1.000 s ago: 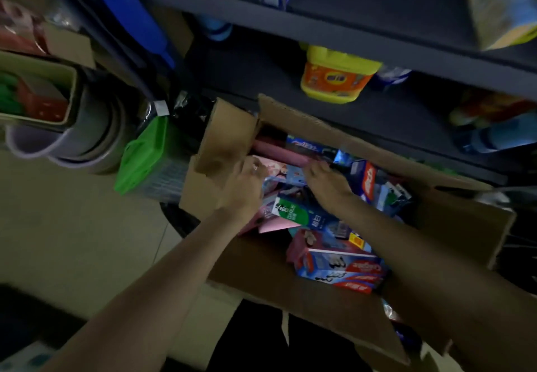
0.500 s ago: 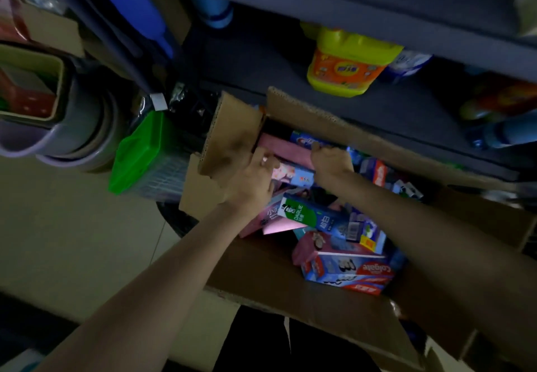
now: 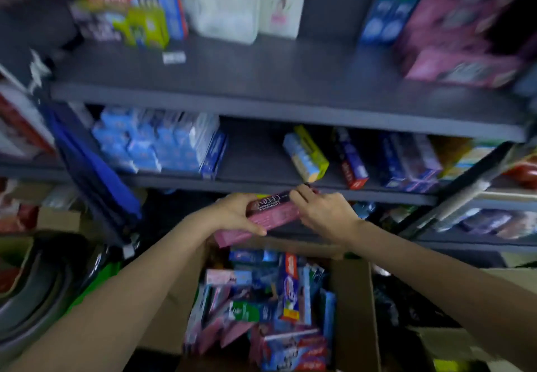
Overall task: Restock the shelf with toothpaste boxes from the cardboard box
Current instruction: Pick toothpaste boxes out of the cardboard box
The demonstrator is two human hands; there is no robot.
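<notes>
Pink box point(image 3: 268, 217) lifted out; both hands' fingers point(image 3: 299, 197) wrapped round it.

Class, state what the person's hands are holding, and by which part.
A pink toothpaste box, held by both ends: left hand at one, right hand at the other.

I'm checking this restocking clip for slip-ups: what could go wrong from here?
The long pink toothpaste box, held by the left hand and right hand, sits just below the dark grey shelf edge and could catch on it. The tilted blue-and-yellow box above might get knocked over.
</notes>
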